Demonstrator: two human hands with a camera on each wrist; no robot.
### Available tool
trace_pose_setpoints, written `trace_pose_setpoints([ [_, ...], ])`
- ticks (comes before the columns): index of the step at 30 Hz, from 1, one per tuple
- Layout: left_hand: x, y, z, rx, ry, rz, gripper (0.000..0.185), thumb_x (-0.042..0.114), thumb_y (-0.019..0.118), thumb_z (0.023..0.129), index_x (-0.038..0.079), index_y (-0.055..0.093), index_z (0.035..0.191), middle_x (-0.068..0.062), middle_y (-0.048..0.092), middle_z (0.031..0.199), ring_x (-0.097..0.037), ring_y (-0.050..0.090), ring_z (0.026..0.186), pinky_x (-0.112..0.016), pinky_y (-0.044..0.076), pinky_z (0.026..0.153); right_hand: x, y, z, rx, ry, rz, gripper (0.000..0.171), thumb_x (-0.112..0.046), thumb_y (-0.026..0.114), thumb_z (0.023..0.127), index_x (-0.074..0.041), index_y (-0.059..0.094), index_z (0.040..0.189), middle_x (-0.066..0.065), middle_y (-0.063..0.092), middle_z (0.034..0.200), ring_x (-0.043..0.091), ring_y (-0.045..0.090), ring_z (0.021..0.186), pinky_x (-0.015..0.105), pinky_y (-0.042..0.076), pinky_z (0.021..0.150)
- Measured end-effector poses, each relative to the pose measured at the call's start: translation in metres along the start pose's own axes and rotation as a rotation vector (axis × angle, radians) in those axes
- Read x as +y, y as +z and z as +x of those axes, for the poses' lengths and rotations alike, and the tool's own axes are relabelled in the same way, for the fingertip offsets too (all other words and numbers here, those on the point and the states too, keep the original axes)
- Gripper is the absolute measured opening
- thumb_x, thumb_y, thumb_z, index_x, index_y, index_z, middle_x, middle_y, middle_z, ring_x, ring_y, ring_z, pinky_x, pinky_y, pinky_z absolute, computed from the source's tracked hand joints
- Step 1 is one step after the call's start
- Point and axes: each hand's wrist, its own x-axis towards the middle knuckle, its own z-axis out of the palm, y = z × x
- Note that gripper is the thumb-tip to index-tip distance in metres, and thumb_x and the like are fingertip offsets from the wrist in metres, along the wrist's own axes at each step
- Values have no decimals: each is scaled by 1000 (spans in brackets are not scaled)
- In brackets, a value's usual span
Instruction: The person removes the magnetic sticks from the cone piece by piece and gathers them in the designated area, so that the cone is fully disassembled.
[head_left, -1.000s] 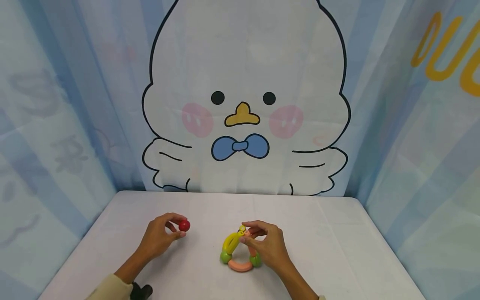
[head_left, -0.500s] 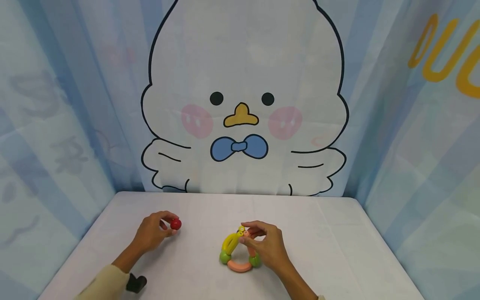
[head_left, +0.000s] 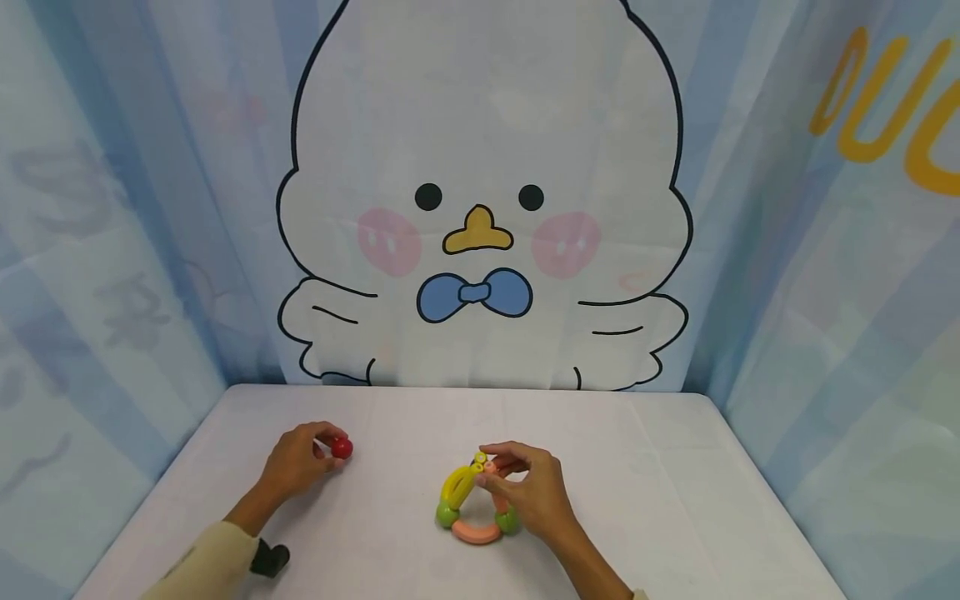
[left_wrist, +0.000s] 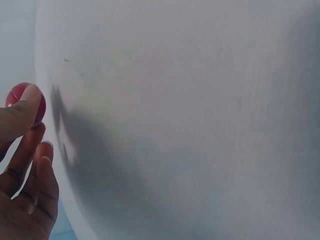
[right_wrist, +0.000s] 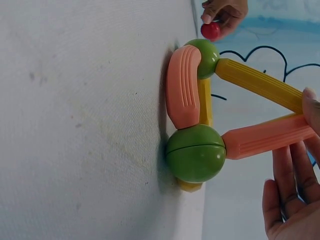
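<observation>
Pinched between the thumb and fingers of my left hand is a red ball, held low over the left part of the table; its seam shows on the ball in the left wrist view. My right hand pinches the upper rod ends of a toy frame of building rods and balls. Green balls sit at its lower corners, joined by a curved orange rod. A straight orange rod and a yellow rod lean together toward the fingertips, which partly hide the top.
A white cloth covers the table. Behind stands a curtain printed with a large white duck, and striped blue curtains close off both sides. A black piece shows beside the left sleeve.
My left hand has drawn left, away from the frame, carrying the red ball. My right hand stays at the top of the frame, which keeps its place.
</observation>
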Motion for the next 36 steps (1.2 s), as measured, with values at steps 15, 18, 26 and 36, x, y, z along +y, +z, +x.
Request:
trace_pose_setpoints([
  [15,-5,6,2,-10,7,1,46,8,90,84,9,71,125,-12,72,112,-22,59,91,-36,54,80,0,0,0,-5,-10,5,36,-24,94,80,-21,82,114,-6,77,92,10,71,84,26,58,77],
  [18,-4,6,1,-18,-4,-4,49,9,91,83,11,69,127,-13,71,114,-22,59,93,-37,56,81,0,0,0,-6,-9,0,37,-24,94,81,-19,82,115,-6,77,91,9,71,84,26,58,76],
  [26,-2,6,-2,12,13,42,54,13,92,82,12,68,130,-15,70,119,-26,61,99,-47,59,88,0,0,0,-6,-8,-3,39,-24,93,81,-15,81,117,-6,76,92,10,71,84,25,56,75],
  [36,29,7,-11,133,172,134,56,19,95,80,17,71,131,-11,70,122,-27,60,107,-49,62,89,0,1,0,-5,-5,2,38,-24,93,81,-17,81,116,-5,76,92,11,71,84,24,56,75],
])
